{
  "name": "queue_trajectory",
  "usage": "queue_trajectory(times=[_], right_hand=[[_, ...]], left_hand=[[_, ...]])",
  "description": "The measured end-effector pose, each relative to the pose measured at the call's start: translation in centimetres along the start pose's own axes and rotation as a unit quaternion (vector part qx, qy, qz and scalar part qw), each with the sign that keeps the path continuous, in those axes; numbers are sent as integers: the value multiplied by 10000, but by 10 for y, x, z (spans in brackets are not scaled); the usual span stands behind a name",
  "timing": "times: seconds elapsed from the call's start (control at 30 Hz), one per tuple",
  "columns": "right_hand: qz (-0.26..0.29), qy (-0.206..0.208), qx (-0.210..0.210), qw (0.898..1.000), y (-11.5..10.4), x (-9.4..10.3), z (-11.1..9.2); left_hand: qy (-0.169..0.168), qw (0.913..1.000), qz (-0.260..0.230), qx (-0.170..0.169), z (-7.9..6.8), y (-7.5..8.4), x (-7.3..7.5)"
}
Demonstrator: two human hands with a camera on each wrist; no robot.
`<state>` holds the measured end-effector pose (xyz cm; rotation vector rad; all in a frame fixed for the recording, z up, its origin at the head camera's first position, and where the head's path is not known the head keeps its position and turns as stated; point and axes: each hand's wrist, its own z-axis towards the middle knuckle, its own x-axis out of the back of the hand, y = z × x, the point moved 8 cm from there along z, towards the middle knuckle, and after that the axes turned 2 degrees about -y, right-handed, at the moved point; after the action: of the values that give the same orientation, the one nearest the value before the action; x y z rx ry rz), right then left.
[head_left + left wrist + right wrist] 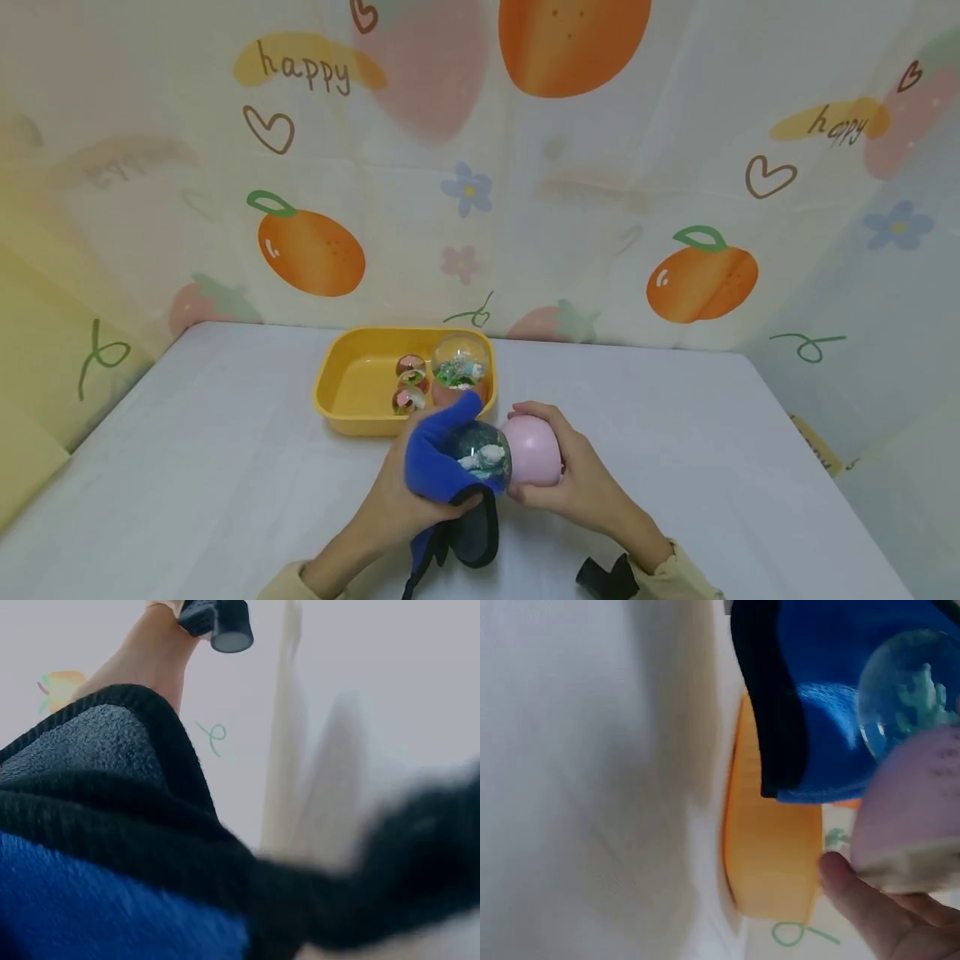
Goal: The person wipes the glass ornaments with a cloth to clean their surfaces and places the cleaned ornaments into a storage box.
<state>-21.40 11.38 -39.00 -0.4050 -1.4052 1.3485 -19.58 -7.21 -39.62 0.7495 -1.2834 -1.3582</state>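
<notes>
A snow globe with a clear ball [489, 461] and a pink base [532, 450] is held on its side between both hands. My right hand [581, 475] grips the base, fingers over the top and thumb below; its fingertips also show at the base in the right wrist view. With my left hand [393, 492] I hold a blue cloth [431, 458] with black edging and a grey reverse, wrapped round the ball. Inside the ball, a pale green cactus figure [924, 697] shows in the right wrist view. The cloth fills the left wrist view's foreground, hiding the left hand.
Just behind the hands stands a yellow tray [341, 421] on the white-covered table [712, 467]. In its right half are a larger snow globe [460, 367] and two small globes, one behind [410, 365] the other. A printed curtain [570, 208] closes off the back.
</notes>
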Motion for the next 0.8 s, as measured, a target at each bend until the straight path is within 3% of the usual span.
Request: queue_trajectory(times=[0.17,0.33,0.4,0.5,0.6,0.7,0.8], right_hand=[[-11,-52,-131,9999,4,0,1],[-75,175,422,9989,-2,2,0],[-120,277,659,9974,-6,3,-1],[-259,433,898,9947,-10,4,-2],[-497,614,1084,9910,-14,6,-3],[-720,776,1249,9865,-19,8,-5],[-845,840,1390,9831,-22,9,-6]], left_hand=[[-188,9993,-11,-324,-2,4,-2],[13,9965,155,-819,-4,15,3],[178,9959,177,-868,-4,18,6],[378,9971,187,-631,-2,17,10],[385,9992,138,-29,0,9,11],[54,9988,-67,492,4,0,6],[-345,9960,-260,776,5,-6,-1]])
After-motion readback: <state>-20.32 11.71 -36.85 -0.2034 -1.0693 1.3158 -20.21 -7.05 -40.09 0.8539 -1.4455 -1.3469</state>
